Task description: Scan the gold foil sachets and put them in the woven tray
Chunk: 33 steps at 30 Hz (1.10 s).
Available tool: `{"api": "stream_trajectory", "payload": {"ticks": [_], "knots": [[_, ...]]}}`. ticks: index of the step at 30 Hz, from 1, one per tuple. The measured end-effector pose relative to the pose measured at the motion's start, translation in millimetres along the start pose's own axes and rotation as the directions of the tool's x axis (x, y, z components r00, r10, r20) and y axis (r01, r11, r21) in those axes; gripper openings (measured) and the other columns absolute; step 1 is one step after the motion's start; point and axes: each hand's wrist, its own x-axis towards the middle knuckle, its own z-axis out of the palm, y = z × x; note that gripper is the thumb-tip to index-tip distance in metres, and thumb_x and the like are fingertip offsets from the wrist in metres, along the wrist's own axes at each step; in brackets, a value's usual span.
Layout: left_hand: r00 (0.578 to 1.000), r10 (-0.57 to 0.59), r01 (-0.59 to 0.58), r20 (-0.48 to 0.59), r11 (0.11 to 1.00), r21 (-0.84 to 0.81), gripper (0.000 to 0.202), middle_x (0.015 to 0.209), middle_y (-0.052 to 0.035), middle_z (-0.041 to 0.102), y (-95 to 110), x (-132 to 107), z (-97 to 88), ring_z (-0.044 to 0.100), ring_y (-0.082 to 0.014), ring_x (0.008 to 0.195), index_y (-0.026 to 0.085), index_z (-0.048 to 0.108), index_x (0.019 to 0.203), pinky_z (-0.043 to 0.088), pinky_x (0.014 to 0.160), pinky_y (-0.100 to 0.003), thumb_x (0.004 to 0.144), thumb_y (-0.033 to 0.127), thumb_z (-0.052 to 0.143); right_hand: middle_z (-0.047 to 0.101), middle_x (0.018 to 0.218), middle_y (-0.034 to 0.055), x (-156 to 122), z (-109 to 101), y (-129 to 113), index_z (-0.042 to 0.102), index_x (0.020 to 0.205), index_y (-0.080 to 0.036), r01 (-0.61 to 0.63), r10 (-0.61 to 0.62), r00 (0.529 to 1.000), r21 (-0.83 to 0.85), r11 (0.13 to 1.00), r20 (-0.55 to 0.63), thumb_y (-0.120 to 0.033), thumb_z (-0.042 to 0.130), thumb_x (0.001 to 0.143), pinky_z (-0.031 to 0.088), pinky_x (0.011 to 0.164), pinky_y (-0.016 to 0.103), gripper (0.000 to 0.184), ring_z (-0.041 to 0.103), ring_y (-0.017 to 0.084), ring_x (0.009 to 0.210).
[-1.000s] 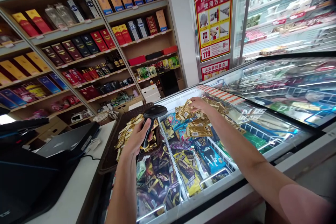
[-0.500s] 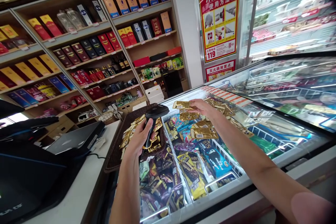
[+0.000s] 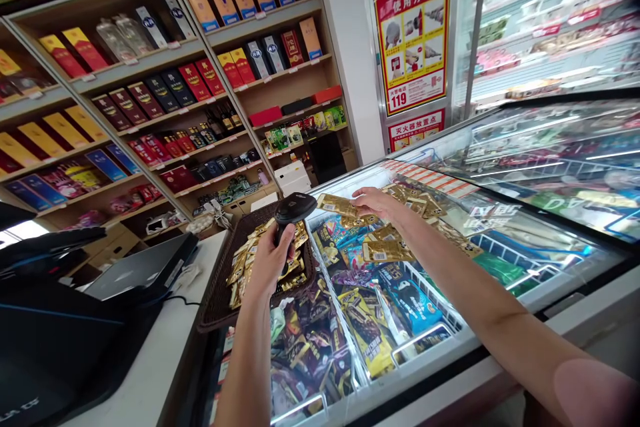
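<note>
A black barcode scanner (image 3: 295,208) stands upright in my left hand (image 3: 273,259), with my fingers wrapped round its handle and its head pointing right. My right hand (image 3: 374,203) pinches the end of a gold ice cream packet (image 3: 336,205), held just right of the scanner's head. Below and behind that hand, more gold packets (image 3: 387,247) lie on the glass top of the chest freezer (image 3: 435,383). Under my left hand sits a brown wicker basket (image 3: 213,303), filled with similar gold packets (image 3: 245,260).
Inside the freezer, wire baskets (image 3: 345,327) hold colourful ice cream packets (image 3: 367,333). A white counter (image 3: 150,353) at left carries a dark checkout machine (image 3: 55,320) and a cable. Shelves (image 3: 150,60) of boxes and bottles line the back wall, beside a red poster (image 3: 413,27).
The gold packet in my right hand has moved slightly left and tilted, closer to the scanner's head. My left hand and the scanner have shifted slightly left. The view has turned a little.
</note>
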Motion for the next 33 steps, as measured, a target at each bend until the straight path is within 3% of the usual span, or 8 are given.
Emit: {"api": "stream_trajectory", "payload": {"ticks": [4, 14, 33], "knots": [[0.999, -0.030, 0.030, 0.015, 1.000, 0.004, 0.040, 0.068, 0.0048, 0.047, 0, 0, 0.8, 0.044, -0.0060, 0.050, 0.019, 0.055, 0.085, 0.035, 0.046, -0.018, 0.083, 0.059, 0.061, 0.069, 0.077, 0.0049, -4, 5, -3, 0.063, 0.100, -0.012, 0.004, -0.006, 0.998, 0.042, 0.999, 0.064, -0.001, 0.072, 0.071, 0.059, 0.064, 0.025, 0.032, 0.067, 0.015, 0.068], [0.998, -0.050, 0.050, 0.032, 0.999, 0.006, 0.041, 0.069, 0.0046, 0.048, 5, -2, 1.8, 0.044, -0.0060, 0.050, 0.020, 0.054, 0.082, 0.035, 0.048, -0.019, 0.082, 0.059, 0.062, 0.068, 0.072, 0.0028, -11, 8, -10, 0.068, 0.089, -0.012, 0.059, -0.058, 0.998, -0.065, 0.996, 0.015, -0.005, 0.070, 0.077, 0.060, 0.061, 0.025, 0.014, 0.065, 0.014, 0.064], [0.994, -0.092, 0.088, 0.054, 0.994, 0.070, 0.046, 0.063, 0.0049, 0.048, -7, 0, 13.2, 0.044, -0.0083, 0.049, 0.019, 0.054, 0.082, 0.032, 0.046, -0.020, 0.080, 0.065, 0.060, 0.063, 0.077, 0.0030, -26, 14, -22, 0.063, 0.088, -0.014, 0.064, -0.067, 0.998, -0.119, 0.991, -0.017, -0.004, 0.066, 0.077, 0.058, 0.059, 0.023, 0.016, 0.062, 0.014, 0.070]]}}
